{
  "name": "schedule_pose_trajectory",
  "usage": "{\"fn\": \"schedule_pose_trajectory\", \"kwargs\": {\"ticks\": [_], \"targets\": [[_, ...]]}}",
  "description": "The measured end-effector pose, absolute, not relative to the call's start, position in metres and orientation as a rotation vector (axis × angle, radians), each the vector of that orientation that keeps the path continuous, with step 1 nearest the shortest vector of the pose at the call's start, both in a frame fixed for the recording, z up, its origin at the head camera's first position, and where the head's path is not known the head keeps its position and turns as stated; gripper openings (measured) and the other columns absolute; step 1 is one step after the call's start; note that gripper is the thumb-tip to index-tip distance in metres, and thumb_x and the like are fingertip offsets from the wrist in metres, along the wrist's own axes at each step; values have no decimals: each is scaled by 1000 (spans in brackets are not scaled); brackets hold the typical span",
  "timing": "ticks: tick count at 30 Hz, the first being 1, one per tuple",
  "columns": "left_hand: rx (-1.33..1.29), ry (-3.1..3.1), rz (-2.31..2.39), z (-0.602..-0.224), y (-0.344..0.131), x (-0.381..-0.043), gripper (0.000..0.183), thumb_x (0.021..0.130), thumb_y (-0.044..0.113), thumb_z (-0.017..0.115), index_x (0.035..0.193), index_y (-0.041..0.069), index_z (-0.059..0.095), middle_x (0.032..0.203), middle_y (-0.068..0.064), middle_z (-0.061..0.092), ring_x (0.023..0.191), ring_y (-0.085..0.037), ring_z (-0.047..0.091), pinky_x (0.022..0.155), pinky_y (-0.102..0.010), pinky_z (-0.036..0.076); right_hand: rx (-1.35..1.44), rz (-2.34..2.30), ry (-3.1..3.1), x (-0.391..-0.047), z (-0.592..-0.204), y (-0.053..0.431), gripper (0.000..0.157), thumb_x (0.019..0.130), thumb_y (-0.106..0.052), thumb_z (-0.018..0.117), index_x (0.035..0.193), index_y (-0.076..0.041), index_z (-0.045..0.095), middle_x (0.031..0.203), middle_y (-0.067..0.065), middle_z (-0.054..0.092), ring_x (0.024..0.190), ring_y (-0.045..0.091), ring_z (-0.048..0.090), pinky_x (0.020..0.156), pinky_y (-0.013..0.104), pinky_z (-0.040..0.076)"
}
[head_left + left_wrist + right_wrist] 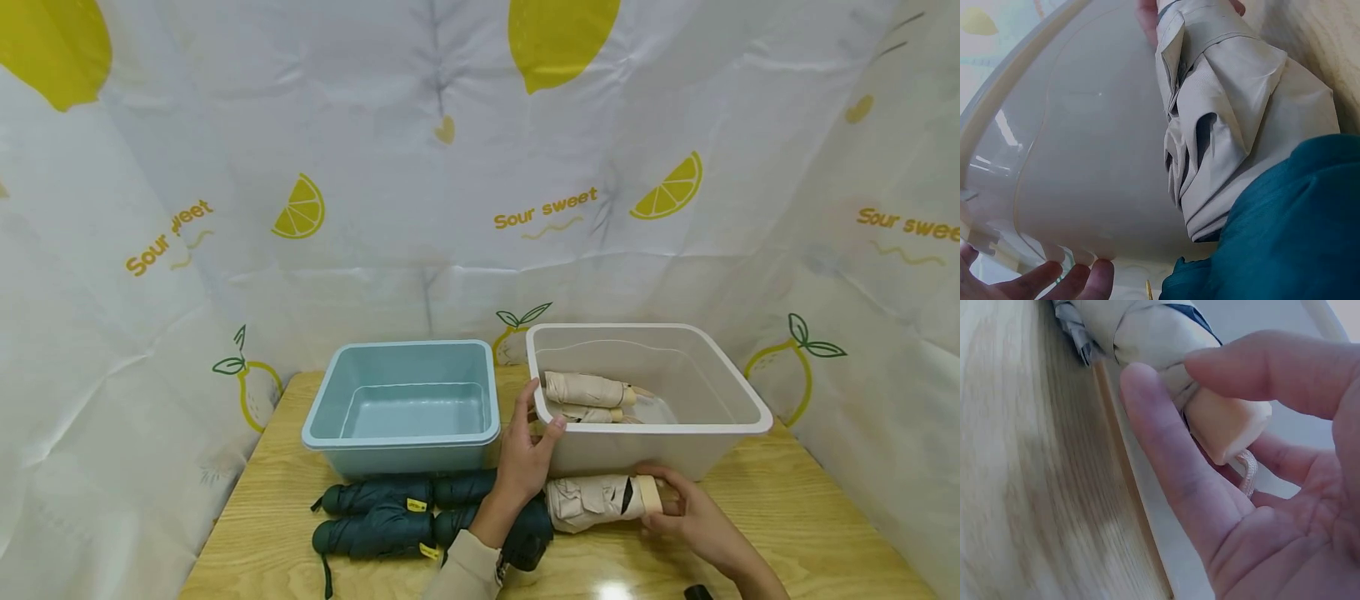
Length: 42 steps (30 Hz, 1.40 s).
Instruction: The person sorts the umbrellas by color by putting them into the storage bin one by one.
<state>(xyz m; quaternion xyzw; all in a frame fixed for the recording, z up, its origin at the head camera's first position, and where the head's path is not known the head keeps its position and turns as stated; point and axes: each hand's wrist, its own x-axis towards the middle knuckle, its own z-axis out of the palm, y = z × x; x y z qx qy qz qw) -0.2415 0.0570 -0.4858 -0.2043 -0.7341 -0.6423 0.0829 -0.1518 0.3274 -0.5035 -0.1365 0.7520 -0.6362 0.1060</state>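
A folded beige umbrella (592, 502) lies on the table before the white bin (652, 429). At its right end my right hand (690, 517) pinches it near the pale handle (1225, 425), thumb on one side and index finger on the other. A cord loop (1247, 472) hangs from the handle towards my palm. My left hand (525, 454) holds the bin's front left corner, with its thumb at the front rim and fingers along the left side. Two beige umbrellas (588, 389) lie inside the bin, at its left. Dark green folded umbrellas (375, 533) lie left of the beige one, partly behind my left arm.
A light blue bin (401, 440) stands left of the white one. Below my right hand, a small black object (697, 592) shows at the lower edge of the head view. A lemon-print sheet (420, 208) hangs behind and beside the wooden table (810, 533).
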Motion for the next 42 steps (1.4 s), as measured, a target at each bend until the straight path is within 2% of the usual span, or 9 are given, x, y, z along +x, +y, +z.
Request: {"fn": "schedule_pose_trajectory", "kwargs": {"ticks": [2,4,9,14,19,24,28,36,42], "targets": [[-616,-2189,-1907,-486,57,-242,66,103,34,59,161,29,28,149,-19,50,127,-36,56,88,-35,57,-416,-1899,2182,-151,-503,328,57,97,1,63,147,-21,46,123,16,59,89,26,75,78,42,61],[-618,-2184,-1907,-486,57,-242,66,103,33,59,161,28,28,149,-19,50,126,-35,56,88,-34,57,-446,-1927,2169,-151,-503,327,57,97,2,62,145,-25,48,126,1,59,86,25,76,78,42,61],[-610,-2185,-1923,-485,57,-242,65,103,35,58,160,31,28,147,-17,52,126,-32,57,88,-34,56,-520,-1974,2211,-151,-504,322,53,98,5,60,147,-9,46,142,-23,42,84,25,76,77,42,61],[-614,-2185,-1935,-485,57,-242,66,103,34,58,161,25,28,147,-18,51,127,-33,56,89,-34,56,-492,-1974,2284,-148,-502,319,56,95,5,63,146,6,41,145,-30,38,83,26,76,76,40,61],[-613,-2180,-1943,-485,57,-241,66,103,35,58,161,25,28,148,-17,51,127,-33,56,89,-34,56,-452,-2011,2274,-147,-498,317,58,93,7,65,146,6,41,143,-28,41,86,24,76,76,38,61],[-617,-2178,-1933,-486,57,-242,66,103,36,59,161,24,29,149,-18,50,127,-34,56,88,-34,56,-481,-2068,2188,-149,-494,318,56,92,11,63,144,-4,48,124,-8,62,91,22,76,78,40,62],[-612,-2182,-1931,-485,57,-242,66,103,36,58,161,25,29,148,-18,50,127,-33,56,88,-33,56,-480,-2077,2175,-150,-490,318,56,90,12,63,140,-9,51,111,2,68,90,21,75,77,41,62],[-611,-2186,-1947,-485,57,-242,64,103,37,58,160,35,28,151,-17,48,128,-34,55,89,-33,56,-467,-2066,2218,-147,-486,320,55,89,14,63,138,-11,53,112,-2,68,88,17,75,75,36,61],[-608,-2190,-1947,-485,57,-242,65,103,37,58,160,33,28,152,-17,48,128,-34,55,89,-34,56,-456,-2039,2241,-144,-480,324,55,91,12,62,139,-12,52,112,-3,66,89,14,73,74,34,60]]}}
